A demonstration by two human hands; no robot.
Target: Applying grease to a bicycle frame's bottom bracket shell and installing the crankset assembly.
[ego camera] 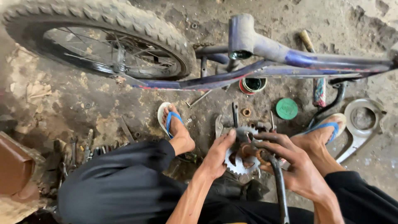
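Note:
I am crouched over a toothed metal chainring [239, 162] with its crank axle, held low at the centre. My left hand [217, 155] grips the chainring's left edge. My right hand [290, 159] is closed round the rusty axle and the black crank arm [278, 186] that runs down toward me. A blue bicycle frame [290, 56] lies on its side across the dirty floor beyond, its empty bottom bracket shell [241, 35] facing me, and its knobbly tyre and spoked wheel [103, 41] at upper left.
An open grease tin [253, 85] and its green lid [287, 108] sit on the floor. Spanners and loose tools [78, 151] lie at left, a pair of pliers [218, 124] near my foot. A metal chain guard [362, 120] lies right. My feet wear blue-strapped sandals.

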